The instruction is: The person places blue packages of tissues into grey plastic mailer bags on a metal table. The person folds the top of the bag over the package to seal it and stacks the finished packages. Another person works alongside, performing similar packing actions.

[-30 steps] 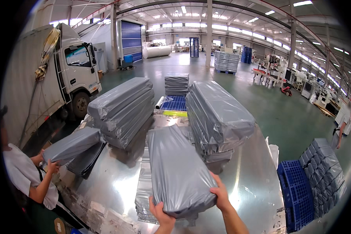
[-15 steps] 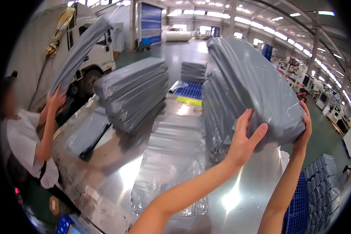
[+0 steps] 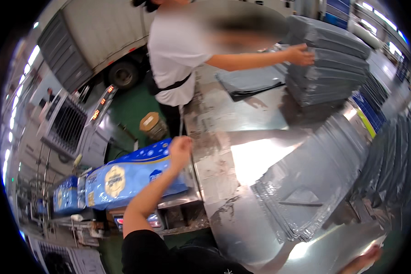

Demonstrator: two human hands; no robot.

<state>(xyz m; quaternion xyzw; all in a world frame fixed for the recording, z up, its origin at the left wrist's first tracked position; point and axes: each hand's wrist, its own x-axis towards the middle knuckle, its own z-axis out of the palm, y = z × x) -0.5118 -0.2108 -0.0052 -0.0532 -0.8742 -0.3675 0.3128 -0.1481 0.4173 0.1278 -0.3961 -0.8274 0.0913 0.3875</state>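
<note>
My left hand (image 3: 180, 149) is closed at the far right corner of a large blue plastic package (image 3: 123, 176) lying beside the table. Whether its fingers hold the package's edge or something small is hidden. Low at the right, my right hand (image 3: 365, 259) is over the near edge of the metal table (image 3: 246, 228), blurred, with its fingers unclear. Between my hands and to the right, a flat pile of grey plastic bags (image 3: 310, 178) lies on the table. A small folded flap shows on the top bag.
A co-worker in a white shirt (image 3: 176, 50) reaches to a stack of grey wrapped bundles (image 3: 329, 59). More grey bundles (image 3: 392, 160) stand at the right. A flat grey bag (image 3: 251, 82) lies before the co-worker. A truck (image 3: 109, 34) and a brown drum (image 3: 153, 125) are on the left.
The view has turned left and down. The grey bundle has left both my hands. My left hand has moved to the blue package, my right hand to the table's near edge. The co-worker's arm now reaches right.
</note>
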